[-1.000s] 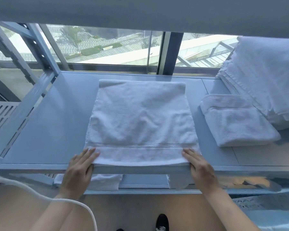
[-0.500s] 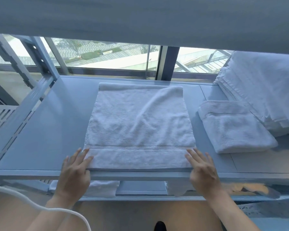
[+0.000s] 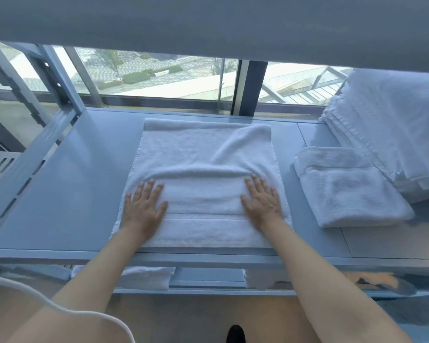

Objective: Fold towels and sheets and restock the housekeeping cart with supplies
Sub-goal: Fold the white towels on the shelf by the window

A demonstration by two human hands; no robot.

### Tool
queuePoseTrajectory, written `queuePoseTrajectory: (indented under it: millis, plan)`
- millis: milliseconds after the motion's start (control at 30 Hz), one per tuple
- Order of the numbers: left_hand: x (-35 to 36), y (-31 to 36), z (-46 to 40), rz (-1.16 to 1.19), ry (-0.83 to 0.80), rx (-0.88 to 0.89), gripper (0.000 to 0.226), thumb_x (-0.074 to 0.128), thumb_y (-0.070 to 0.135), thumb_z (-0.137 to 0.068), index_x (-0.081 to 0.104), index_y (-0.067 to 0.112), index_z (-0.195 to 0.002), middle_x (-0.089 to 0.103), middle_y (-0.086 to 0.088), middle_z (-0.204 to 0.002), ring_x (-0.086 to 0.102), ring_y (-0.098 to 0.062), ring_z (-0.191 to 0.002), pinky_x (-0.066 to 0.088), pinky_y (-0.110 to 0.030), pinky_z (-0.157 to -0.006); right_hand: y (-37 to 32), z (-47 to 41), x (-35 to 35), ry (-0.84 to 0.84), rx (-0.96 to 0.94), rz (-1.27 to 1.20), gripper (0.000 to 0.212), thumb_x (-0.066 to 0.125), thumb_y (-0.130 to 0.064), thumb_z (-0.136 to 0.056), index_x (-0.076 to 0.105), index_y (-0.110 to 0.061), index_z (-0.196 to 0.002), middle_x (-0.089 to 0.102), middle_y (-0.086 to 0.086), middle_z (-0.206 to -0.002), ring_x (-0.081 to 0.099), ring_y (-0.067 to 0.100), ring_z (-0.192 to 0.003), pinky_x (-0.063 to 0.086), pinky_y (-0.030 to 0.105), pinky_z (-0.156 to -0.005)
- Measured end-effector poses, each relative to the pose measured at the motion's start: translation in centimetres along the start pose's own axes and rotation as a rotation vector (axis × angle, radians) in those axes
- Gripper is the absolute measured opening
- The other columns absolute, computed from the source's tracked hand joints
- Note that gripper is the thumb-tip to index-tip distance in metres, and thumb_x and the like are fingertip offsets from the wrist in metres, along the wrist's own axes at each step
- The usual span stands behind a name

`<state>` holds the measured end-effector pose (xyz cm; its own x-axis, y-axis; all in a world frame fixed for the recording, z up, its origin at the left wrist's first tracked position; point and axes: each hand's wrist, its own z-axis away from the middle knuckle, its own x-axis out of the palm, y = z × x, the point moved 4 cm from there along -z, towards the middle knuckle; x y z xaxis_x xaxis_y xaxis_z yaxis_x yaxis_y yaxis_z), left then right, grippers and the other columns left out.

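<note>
A white towel (image 3: pixel 203 184) lies flat on the grey shelf (image 3: pixel 67 194) of the housekeeping cart, roughly at its middle, with its near edge along the shelf's near lip. Both hands rest palm down on the near half of it. The left hand (image 3: pixel 143 209) sits near the towel's left edge and the right hand (image 3: pixel 264 203) near its right edge, each with fingers straight and slightly spread, pressing the cloth and grasping nothing. Just beyond the fingertips a raised ridge of cloth runs across the towel from side to side, and a second soft crease climbs from there toward the far right corner. A woven band crosses the towel close to its near edge, under the heels of the hands.

To the right, apart from this towel, a smaller folded towel (image 3: pixel 349 191) lies on the same shelf, and further right a tall stack of folded white linen (image 3: pixel 396 134) stands against the far right side. More white cloth (image 3: pixel 146 277) shows on a lower shelf beneath the near edge. Beyond the cart is a window (image 3: pixel 159 75) looking onto rooftops and trees. A white cable (image 3: pixel 60 303) curves across the near left corner.
</note>
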<state>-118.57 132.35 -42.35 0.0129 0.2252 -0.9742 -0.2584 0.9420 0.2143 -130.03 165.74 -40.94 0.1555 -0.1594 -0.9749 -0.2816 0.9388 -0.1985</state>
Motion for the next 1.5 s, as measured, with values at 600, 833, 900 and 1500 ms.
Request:
queuePoseTrajectory:
  millis: [600,833,900,1500]
  plan:
    - [0.5,10.0,0.8,0.010,-0.027,0.231,0.061,0.043,0.042,-0.104,0.027,0.025,-0.161,0.013,0.001,-0.172,0.011,-0.020,-0.158,0.016,-0.056,-0.122,-8.4,4.5,2.9,-0.030,-0.389,-0.121,0.066,0.038,-0.046,-0.103,0.020,-0.028,-0.163,0.005,-0.008,-0.173,0.002,0.017,-0.159,0.003,0.050,-0.127]
    - [2.1,7.4,-1.9,-0.031,0.041,0.162,0.063,0.028,0.055,-0.105,0.013,0.037,-0.163,0.004,0.011,-0.172,0.001,-0.013,-0.158,0.001,-0.049,-0.127,-3.5,-7.1,-1.5,-0.062,-0.298,0.024,0.061,0.032,-0.047,-0.109,0.016,-0.028,-0.165,0.004,-0.004,-0.173,0.003,0.017,-0.159,0.001,0.044,-0.128]
    - [2.2,7.4,-1.9,-0.028,0.051,0.158,0.062,0.026,0.055,-0.105,0.010,0.039,-0.163,0.001,0.013,-0.172,-0.003,-0.010,-0.158,-0.002,-0.048,-0.127,-0.8,-9.4,-3.4,-0.060,-0.238,0.039,0.061,0.030,-0.045,-0.110,0.014,-0.025,-0.165,0.003,-0.001,-0.173,0.003,0.018,-0.159,0.003,0.044,-0.127]
    - [-0.8,10.5,-1.4,-0.040,0.286,0.073,0.031,0.054,0.044,-0.095,0.064,0.017,-0.106,0.060,-0.006,-0.110,0.058,-0.033,-0.106,0.049,-0.044,-0.085,-5.2,-9.7,-0.9,-0.054,-0.413,-0.094,0.064,0.033,-0.050,-0.106,0.018,-0.028,-0.164,0.007,-0.003,-0.173,0.005,0.019,-0.159,0.005,0.050,-0.126]
